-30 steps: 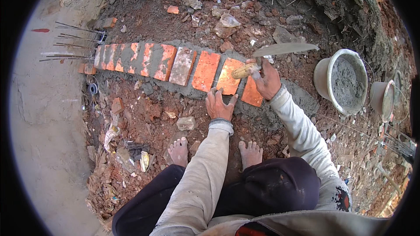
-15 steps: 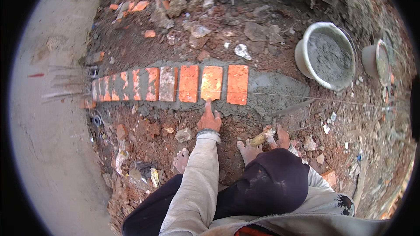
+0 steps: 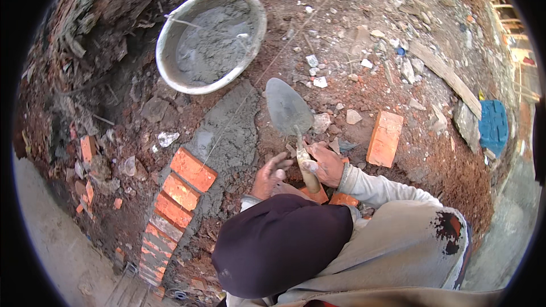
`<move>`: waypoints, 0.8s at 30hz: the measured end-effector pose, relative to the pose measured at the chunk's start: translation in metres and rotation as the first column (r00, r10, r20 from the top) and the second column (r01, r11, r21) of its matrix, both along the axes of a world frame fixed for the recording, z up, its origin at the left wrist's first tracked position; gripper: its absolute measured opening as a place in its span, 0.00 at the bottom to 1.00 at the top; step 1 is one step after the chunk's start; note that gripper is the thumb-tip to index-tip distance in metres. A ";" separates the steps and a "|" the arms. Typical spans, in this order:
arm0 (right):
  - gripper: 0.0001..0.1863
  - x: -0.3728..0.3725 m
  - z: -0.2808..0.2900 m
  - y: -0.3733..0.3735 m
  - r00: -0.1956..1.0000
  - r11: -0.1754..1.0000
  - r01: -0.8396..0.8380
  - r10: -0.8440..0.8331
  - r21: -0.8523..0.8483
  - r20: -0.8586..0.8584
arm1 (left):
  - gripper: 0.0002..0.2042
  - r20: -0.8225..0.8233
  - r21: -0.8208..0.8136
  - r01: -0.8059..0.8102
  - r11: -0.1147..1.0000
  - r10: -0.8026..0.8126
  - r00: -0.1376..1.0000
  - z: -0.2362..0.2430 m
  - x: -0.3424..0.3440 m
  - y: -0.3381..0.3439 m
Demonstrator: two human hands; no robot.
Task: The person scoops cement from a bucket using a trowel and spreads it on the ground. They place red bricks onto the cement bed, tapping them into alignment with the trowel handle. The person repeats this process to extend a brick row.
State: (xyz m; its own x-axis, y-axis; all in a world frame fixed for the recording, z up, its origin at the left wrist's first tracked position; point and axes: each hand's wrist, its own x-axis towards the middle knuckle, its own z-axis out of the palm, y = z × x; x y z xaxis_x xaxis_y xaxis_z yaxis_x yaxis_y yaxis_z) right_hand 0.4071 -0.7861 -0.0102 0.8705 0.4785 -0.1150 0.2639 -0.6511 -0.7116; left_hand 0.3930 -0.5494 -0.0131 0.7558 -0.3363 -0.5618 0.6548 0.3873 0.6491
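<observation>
My right hand (image 3: 325, 164) is closed round the wooden handle of a trowel (image 3: 287, 105). The trowel's grey blade points away from me, over the dirt beside the mortar bed (image 3: 230, 122). Just left of the handle is my left hand (image 3: 270, 176), its fingers apart and nothing seen in them. A row of orange bricks (image 3: 193, 169) lies on the mortar to the left, the nearer ones streaked with grey. Part of another brick (image 3: 344, 199) shows below my right wrist; my knee and sleeve hide some of that spot.
A pale round tub (image 3: 165, 62) of wet mortar stands at the far left. A thin string runs above the mortar bed. One loose brick (image 3: 385, 138) lies to the right, with a wooden plank (image 3: 446, 77) and a blue plastic piece (image 3: 493, 128) beyond. Rubble covers the ground.
The view has swung to the right. My left hand has left the brick it was touching and come beside the trowel handle. The trowel, still in my right hand, now points forward.
</observation>
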 end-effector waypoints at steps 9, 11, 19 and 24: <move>0.09 0.017 0.065 -0.057 0.933 0.921 0.360 -0.356 -0.149 0.052 | 0.22 0.289 0.549 -0.071 0.833 -0.110 0.951 -0.019 -0.018 0.000; 0.09 0.004 0.063 -0.038 0.926 0.921 0.349 -0.367 -0.173 -0.086 | 0.23 0.279 0.560 -0.074 0.825 -0.104 0.955 -0.013 -0.015 0.004; 0.22 0.020 0.037 0.059 0.992 0.985 0.095 -0.081 0.142 -0.097 | 0.19 0.613 0.382 -0.422 0.822 0.116 0.782 0.018 0.013 -0.018; 0.20 0.078 0.068 0.079 0.881 0.890 0.413 -0.336 0.195 -0.332 | 0.17 0.728 0.541 -0.541 0.643 -0.036 0.685 0.060 0.066 0.026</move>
